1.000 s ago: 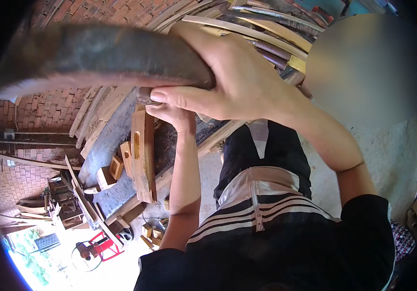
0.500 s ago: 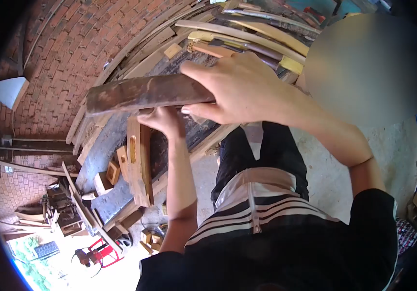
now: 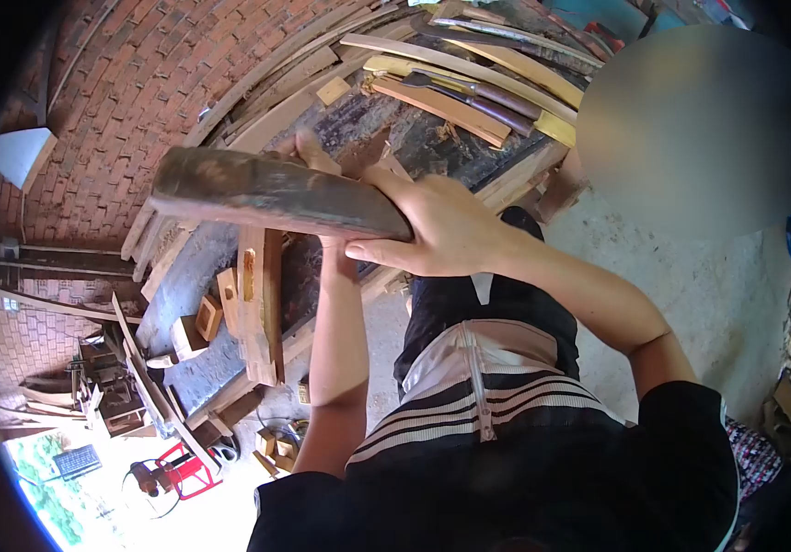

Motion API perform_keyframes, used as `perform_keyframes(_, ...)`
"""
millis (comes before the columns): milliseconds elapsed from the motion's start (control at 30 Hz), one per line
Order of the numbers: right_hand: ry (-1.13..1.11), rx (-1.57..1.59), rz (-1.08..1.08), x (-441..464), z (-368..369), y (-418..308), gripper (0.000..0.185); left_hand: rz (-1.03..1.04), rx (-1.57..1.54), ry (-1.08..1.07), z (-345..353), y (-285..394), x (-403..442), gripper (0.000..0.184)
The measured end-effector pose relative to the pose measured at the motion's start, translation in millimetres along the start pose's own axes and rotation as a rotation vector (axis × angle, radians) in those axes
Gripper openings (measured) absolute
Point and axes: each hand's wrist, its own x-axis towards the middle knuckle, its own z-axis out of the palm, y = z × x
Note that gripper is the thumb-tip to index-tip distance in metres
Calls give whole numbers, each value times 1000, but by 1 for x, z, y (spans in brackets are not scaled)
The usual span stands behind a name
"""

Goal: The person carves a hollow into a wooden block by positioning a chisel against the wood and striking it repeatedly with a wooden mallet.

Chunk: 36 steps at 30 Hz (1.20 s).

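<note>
A long, dark, worn wooden block [image 3: 266,193] is held up over the workbench, its right end lower than its left. My right hand [image 3: 455,225] is closed round the right end, thumb along the near edge and fingers over the far side. Behind the block is my left hand [image 3: 314,155], mostly hidden by it, with some fingers showing above the far edge. It appears to grip the block from underneath. Below, a wooden beam with a slot cut in it [image 3: 262,308] lies on the bench, beside my left forearm.
Chisels [image 3: 483,101] and long wooden strips [image 3: 460,60] lie on the dark workbench [image 3: 395,129] near the brick wall [image 3: 138,110]. Small mortised blocks [image 3: 208,317] sit at the bench's left. A red metal stand [image 3: 195,474] is on the floor at lower left.
The block has tilted, its right end dropping with my right hand. My left hand has shifted from the block's near edge to behind it, fingers now showing above.
</note>
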Motion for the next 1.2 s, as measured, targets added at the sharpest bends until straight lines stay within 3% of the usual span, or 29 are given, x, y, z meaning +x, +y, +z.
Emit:
perform_keyframes(67,44,166,-1,-4,9,9,59,-217,-45,-122,3,-13,6,30)
perform_keyframes(100,52,165,2,-7,11,13,59,-215,-47,-130,3,-31,2,30)
perform_keyframes(233,240,292,-56,-18,19,26,55,43,-227,-31,-8,-44,-7,25)
perform_keyframes(267,330,318,-54,-22,19,30,54,217,-156,-89,-15,-11,-3,23)
perform_keyframes(300,325,316,-55,-25,16,36,54,215,-157,-83,-16,0,0,23)
perform_keyframes(367,238,82,255,-27,5,49,57,-71,-353,-42,-21,7,6,13)
perform_keyframes(433,217,-22,325,-32,11,74,64,-32,-478,-38,-33,-4,10,23)
perform_keyframes(500,23,-239,565,-41,23,105,71,-183,-634,14,-47,-5,11,26)
perform_keyframes(667,-49,-217,666,-53,49,134,77,-319,-707,145,-75,-26,20,39)
perform_keyframes(767,15,-288,641,-54,52,140,76,-333,-689,185,-80,-18,29,42)
perform_keyframes(933,-12,-57,698,-53,48,128,71,-195,-664,99,-57,0,31,38)
perform_keyframes(1067,-72,-46,787,-52,44,122,69,-269,-664,120,-37,-9,29,41)
perform_keyframes(1200,-12,-86,706,-55,50,134,70,-261,-572,128,-32,-2,28,45)
